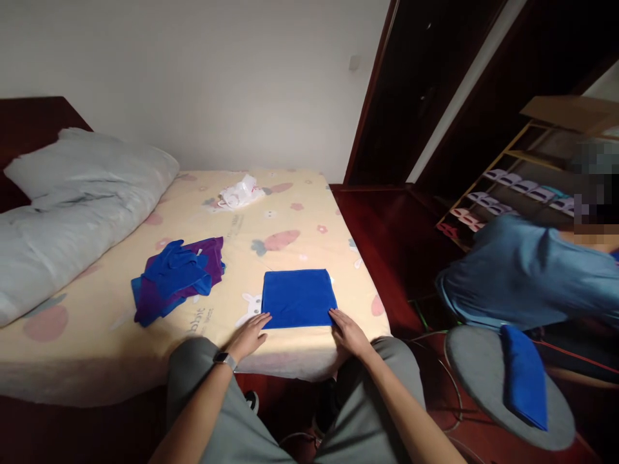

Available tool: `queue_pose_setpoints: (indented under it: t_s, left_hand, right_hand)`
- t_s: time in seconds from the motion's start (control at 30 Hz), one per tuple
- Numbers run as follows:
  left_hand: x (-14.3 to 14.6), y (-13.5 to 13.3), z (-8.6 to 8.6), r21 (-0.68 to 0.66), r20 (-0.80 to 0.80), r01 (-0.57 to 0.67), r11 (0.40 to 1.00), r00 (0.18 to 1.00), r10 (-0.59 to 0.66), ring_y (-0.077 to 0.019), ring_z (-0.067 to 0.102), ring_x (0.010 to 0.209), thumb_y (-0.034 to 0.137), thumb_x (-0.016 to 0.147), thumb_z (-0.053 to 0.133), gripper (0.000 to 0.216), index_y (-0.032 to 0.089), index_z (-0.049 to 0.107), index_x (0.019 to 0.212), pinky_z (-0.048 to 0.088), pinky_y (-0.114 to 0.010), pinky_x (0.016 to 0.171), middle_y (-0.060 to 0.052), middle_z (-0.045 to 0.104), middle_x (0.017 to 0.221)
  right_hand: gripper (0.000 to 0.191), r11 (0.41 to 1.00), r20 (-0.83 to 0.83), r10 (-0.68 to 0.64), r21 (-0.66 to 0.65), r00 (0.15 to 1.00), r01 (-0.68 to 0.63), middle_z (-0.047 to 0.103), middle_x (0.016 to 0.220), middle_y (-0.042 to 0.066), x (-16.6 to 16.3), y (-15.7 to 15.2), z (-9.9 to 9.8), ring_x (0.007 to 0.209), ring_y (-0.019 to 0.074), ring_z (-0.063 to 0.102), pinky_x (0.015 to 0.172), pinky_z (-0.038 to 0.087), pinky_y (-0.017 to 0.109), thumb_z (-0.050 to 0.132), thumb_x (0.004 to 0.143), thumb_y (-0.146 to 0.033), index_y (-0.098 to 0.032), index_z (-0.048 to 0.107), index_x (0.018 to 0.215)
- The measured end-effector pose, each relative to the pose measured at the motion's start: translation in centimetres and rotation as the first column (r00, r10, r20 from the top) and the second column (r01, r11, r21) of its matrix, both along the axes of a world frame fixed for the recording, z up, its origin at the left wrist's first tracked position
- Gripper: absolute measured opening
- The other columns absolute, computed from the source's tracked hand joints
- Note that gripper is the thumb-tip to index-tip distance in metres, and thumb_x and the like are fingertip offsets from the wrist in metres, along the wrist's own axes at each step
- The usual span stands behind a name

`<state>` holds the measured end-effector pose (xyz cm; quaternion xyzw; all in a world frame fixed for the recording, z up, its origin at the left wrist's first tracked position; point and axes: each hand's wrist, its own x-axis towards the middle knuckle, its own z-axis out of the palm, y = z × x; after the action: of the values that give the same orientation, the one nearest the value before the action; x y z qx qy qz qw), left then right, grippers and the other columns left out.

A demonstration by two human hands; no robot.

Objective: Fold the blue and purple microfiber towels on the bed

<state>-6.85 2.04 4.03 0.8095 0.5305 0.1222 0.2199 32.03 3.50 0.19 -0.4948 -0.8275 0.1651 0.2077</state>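
Observation:
A blue cloth lies flat as a neat rectangle near the front edge of the bed. My left hand, with a watch on the wrist, rests its fingertips on the near left corner, thumb apart from the fingers. At the near right corner, the outstretched fingers of my right hand touch the cloth's edge. Neither hand is closed around it. To the left sits a crumpled pile of blue and purple cloths.
A white plastic bag lies farther back on the patterned bedsheet. A grey quilt is bunched at left. At right, a folded blue cloth rests on a round grey stool, beside a bending person and a shoe rack.

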Motion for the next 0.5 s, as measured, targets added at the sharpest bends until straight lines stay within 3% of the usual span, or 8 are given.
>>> queue_pose_setpoints:
  t_s: [0.2,0.4,0.5]
  left_hand:
    - [0.6,0.4,-0.3,0.047,0.145,-0.133,0.990,0.982,0.125,-0.0188,0.056,0.126,0.006,0.080,0.050,0.052,0.026,0.061,0.127,0.042,-0.036,0.111,-0.003,0.063,0.135]
    - [0.2,1.5,-1.8,-0.037,0.282,-0.370,0.928,0.888,0.364,-0.0183,0.071,0.085,0.031,0.089,0.053,0.030,0.025,0.064,0.116,0.055,-0.031,0.081,-0.004,0.073,0.101]
    - [0.5,2.2,-3.0,-0.056,0.359,-0.477,0.877,0.810,0.463,-0.0196,0.070,0.086,0.044,0.089,0.053,0.037,0.022,0.060,0.117,0.055,-0.032,0.080,-0.006,0.073,0.099]
  right_hand:
    - [0.049,0.992,-0.228,-0.118,-0.072,0.967,0.104,0.060,0.137,0.012,-0.2,0.7,-0.4,0.129,0.0246,0.054,0.114,0.041,0.045,0.047,0.082,-0.016,-0.016,0.062,0.129]
    - [0.041,0.918,-0.468,-0.378,-0.305,0.799,0.255,0.069,0.122,0.009,-0.3,1.6,-0.6,0.111,0.0241,0.066,0.100,0.051,0.041,0.051,0.089,-0.039,-0.021,0.058,0.125]
    - [0.040,0.886,-0.486,-0.448,-0.354,0.750,0.300,0.072,0.111,0.010,-0.9,2.1,-0.5,0.101,0.0256,0.069,0.092,0.053,0.039,0.051,0.089,-0.048,-0.020,0.060,0.118]
